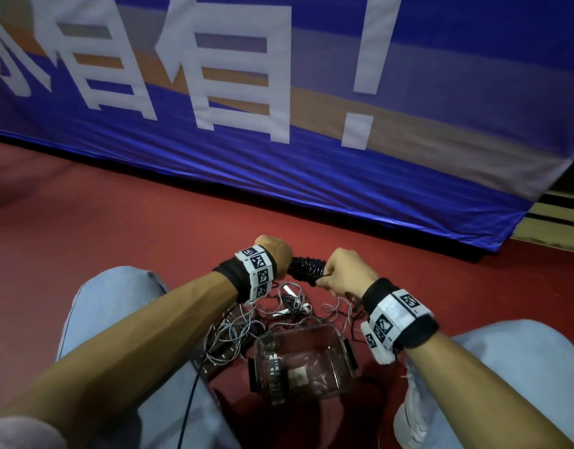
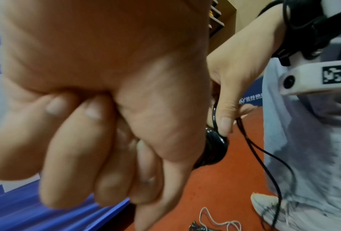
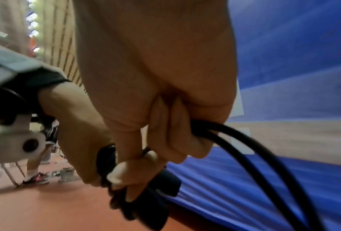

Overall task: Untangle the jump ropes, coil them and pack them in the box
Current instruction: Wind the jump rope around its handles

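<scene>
Your left hand [image 1: 276, 254] grips the black rope bundle [image 1: 306, 267]; right hand [image 1: 350, 270] pinches its loose end. Keep wraps snug, tuck the tail, then lower it into the clear box [image 1: 340, 345] nearby.

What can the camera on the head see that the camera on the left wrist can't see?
Only the head view shows the clear plastic box on the red floor, empty of ropes, and the full tangle of grey and white ropes beside it.

Only the left wrist view shows the left hand from close up, fingers curled into a fist, and the black cord hanging below the right hand.

Both show the black coiled rope held between the two hands, and the blue banner behind.
</scene>
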Action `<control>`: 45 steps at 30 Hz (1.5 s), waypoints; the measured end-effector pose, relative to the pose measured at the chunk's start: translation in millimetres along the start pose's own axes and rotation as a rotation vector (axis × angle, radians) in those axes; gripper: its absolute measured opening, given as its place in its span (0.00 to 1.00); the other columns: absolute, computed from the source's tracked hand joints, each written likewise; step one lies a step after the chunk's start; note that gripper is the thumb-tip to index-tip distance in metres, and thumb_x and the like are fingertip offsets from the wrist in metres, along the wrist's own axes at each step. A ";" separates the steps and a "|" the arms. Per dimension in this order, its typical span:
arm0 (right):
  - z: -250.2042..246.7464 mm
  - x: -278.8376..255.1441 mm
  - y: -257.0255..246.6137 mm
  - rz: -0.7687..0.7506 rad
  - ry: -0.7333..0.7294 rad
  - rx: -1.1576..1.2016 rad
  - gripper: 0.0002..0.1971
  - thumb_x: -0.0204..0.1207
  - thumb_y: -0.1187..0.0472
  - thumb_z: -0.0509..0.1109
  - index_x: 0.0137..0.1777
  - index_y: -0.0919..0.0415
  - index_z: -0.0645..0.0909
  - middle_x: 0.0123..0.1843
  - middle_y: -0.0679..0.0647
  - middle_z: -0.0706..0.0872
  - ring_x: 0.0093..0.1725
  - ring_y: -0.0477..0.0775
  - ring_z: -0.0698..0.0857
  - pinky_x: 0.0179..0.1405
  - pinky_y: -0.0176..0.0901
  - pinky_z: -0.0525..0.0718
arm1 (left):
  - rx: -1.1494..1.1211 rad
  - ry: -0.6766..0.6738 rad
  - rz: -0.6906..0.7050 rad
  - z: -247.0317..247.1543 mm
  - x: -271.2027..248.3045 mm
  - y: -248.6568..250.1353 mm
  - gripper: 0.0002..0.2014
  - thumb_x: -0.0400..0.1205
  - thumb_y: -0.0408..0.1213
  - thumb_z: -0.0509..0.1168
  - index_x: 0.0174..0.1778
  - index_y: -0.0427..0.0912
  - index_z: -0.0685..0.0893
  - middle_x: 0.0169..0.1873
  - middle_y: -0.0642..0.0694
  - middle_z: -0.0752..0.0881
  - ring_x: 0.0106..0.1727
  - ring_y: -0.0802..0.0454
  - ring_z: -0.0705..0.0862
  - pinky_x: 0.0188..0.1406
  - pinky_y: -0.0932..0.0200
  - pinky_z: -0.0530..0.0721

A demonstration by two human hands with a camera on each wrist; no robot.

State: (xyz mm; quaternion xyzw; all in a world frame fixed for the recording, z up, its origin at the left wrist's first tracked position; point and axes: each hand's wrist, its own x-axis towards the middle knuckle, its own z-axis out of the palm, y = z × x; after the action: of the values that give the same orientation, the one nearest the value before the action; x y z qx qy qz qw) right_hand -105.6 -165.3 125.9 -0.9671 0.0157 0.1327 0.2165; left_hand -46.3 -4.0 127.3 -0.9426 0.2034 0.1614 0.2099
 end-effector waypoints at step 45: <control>-85.5 -0.5 16.0 -0.479 -0.363 1.621 0.09 0.79 0.57 0.71 0.56 0.58 0.88 0.34 0.49 0.80 0.31 0.44 0.81 0.36 0.34 0.84 | -1.028 0.852 0.290 -45.3 -42.1 21.8 0.16 0.71 0.36 0.64 0.19 0.43 0.68 0.15 0.49 0.74 0.18 0.47 0.70 0.19 0.54 0.66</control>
State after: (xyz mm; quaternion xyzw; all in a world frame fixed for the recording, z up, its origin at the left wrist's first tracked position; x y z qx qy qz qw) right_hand -86.1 -216.0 193.9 -0.4552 -0.1338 0.1839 0.8609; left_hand -82.7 -29.7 175.4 -0.8670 0.2901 -0.1209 -0.3866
